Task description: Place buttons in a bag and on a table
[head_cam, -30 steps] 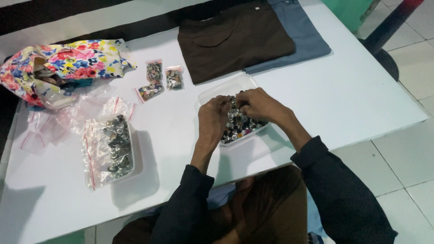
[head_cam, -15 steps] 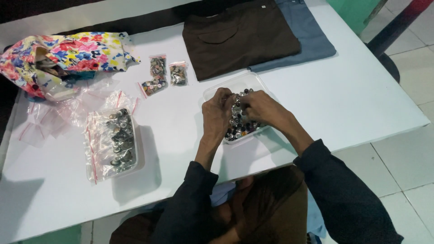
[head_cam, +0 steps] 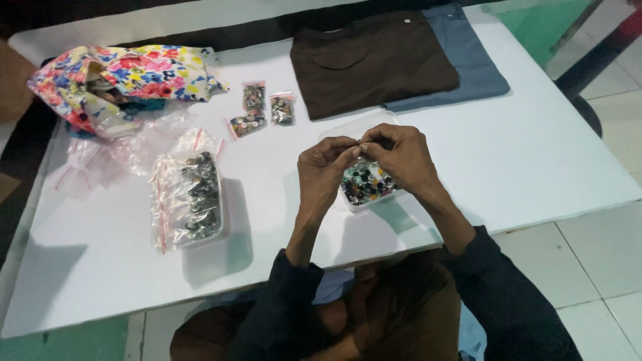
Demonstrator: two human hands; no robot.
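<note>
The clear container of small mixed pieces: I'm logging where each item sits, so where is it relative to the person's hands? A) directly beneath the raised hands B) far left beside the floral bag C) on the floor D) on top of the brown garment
A: the clear container lies on the white table right under the left hand and right hand, whose fingertips meet above it.

Tray of buttons (head_cam: pixel 364 187) sits under both hands, bagged tray (head_cam: pixel 194 200) left, folded cloths (head_cam: pixel 374 60) behind.

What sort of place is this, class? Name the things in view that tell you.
Probably a small sewing or garment workroom: a clear plastic tray of mixed buttons, small zip bags of buttons, and folded brown and blue garments on a white table.
</note>
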